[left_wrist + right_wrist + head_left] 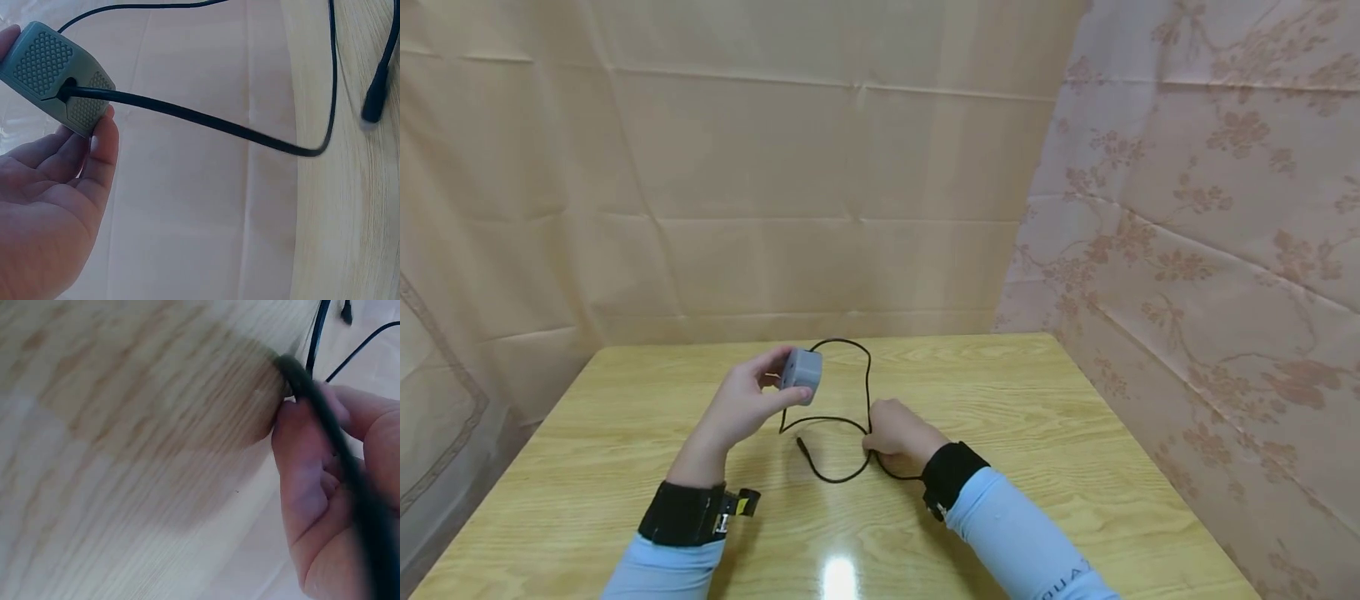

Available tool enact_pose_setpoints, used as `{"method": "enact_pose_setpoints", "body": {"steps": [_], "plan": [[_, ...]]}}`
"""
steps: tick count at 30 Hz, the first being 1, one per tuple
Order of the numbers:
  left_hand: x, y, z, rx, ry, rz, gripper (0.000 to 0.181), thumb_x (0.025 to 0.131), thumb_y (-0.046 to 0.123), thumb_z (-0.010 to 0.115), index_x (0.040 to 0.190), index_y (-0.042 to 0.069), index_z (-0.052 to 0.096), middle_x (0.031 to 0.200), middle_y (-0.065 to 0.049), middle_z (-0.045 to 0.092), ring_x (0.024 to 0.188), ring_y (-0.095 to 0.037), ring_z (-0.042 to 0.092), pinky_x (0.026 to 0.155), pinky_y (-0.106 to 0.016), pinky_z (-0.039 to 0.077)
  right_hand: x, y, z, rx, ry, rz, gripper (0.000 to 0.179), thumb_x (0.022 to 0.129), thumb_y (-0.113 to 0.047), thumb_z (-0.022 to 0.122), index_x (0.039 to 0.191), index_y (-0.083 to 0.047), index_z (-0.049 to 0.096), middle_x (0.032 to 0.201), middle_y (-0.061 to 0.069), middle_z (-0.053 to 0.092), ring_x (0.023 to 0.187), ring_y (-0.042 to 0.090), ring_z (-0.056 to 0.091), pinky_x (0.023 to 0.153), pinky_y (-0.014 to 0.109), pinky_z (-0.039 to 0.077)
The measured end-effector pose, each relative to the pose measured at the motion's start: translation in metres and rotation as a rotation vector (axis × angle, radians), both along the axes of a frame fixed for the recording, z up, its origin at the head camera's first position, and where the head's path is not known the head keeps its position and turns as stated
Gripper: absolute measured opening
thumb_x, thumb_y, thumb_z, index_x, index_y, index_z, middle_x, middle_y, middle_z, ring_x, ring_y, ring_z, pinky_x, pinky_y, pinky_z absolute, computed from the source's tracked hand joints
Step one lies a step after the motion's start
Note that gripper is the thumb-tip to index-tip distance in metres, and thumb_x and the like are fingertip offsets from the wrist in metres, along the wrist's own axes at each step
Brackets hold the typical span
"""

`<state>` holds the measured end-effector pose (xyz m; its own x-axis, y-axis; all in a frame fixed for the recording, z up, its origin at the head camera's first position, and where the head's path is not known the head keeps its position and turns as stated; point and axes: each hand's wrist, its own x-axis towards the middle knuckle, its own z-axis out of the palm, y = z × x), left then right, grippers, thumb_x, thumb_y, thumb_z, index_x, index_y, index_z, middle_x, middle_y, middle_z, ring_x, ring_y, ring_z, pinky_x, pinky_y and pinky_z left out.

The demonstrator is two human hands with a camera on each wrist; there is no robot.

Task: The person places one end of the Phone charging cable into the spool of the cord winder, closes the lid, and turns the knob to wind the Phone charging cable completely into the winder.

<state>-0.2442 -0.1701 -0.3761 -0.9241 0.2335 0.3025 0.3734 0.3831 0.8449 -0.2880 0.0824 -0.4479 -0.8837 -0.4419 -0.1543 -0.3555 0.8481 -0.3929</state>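
Observation:
My left hand [741,404] holds a grey block [805,371] above the table, its thumb and fingers on the block's sides. In the left wrist view the block has dotted, textured panels, and a black cable [187,114] comes out of a hole in it. Another black strand leaves its far side. Down at the tabletop, my right hand [902,433] pinches the cable where several strands cross. One loop rises behind the block, and a free end with a plug [802,446] lies between the hands. In the right wrist view a blurred length of cable passes over the fingers.
The wood-grain table [662,450] spreads out under both hands. A beige curtain [775,167] hangs behind its back edge, with a floral cloth [1195,208] along the right side. Black straps with small cameras circle both wrists.

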Motion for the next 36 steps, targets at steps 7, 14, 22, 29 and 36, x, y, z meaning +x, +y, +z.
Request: {"method": "enact_pose_setpoints", "body": {"steps": [7,14,22,29,36], "plan": [[0.002,-0.005,0.002,-0.029,0.024,0.033,0.07,0.089,0.026,0.081,0.147,0.003,0.051,0.127,-0.016,0.063,0.107,-0.03,0.058,0.085,-0.04,0.05,0.004,0.004,0.007,-0.021,-0.049,0.06,0.035,0.096,-0.012,0.069,0.062,-0.01,0.061,0.046,-0.004,0.052,0.04,0.008,0.048,0.045,0.021,0.04],[0.004,-0.012,0.003,-0.012,-0.045,0.107,0.076,0.091,0.034,0.078,0.152,0.004,0.044,0.135,-0.02,0.057,0.113,-0.036,0.057,0.087,-0.046,0.052,0.002,0.02,0.016,-0.171,-0.077,0.116,0.006,0.097,-0.011,0.069,0.095,-0.006,0.066,0.069,0.003,0.06,0.054,0.013,0.056,0.056,0.028,0.045],[0.004,-0.021,0.004,0.017,-0.086,0.121,0.083,0.092,0.039,0.076,0.158,0.008,0.035,0.15,-0.021,0.044,0.125,-0.04,0.055,0.098,-0.057,0.048,0.003,0.042,0.031,-0.16,0.112,0.132,0.028,0.096,-0.006,0.07,0.123,0.0,0.065,0.082,-0.002,0.063,0.072,0.011,0.057,0.068,0.034,0.05],[0.01,-0.026,0.01,0.056,-0.068,0.162,0.08,0.094,0.038,0.075,0.159,0.011,0.035,0.151,-0.024,0.044,0.132,-0.042,0.047,0.106,-0.059,0.041,0.004,0.064,0.041,-0.098,0.499,0.085,0.007,0.094,-0.006,0.073,0.098,-0.008,0.068,0.084,0.0,0.066,0.075,0.016,0.064,0.064,0.033,0.052],[0.014,-0.031,0.015,0.107,-0.06,0.19,0.079,0.094,0.038,0.074,0.157,0.008,0.037,0.155,-0.022,0.042,0.136,-0.039,0.045,0.109,-0.057,0.037,0.005,0.087,0.049,-0.125,0.715,0.013,0.005,0.096,-0.006,0.07,0.101,-0.006,0.07,0.09,0.007,0.067,0.079,0.024,0.067,0.066,0.039,0.055]]}}
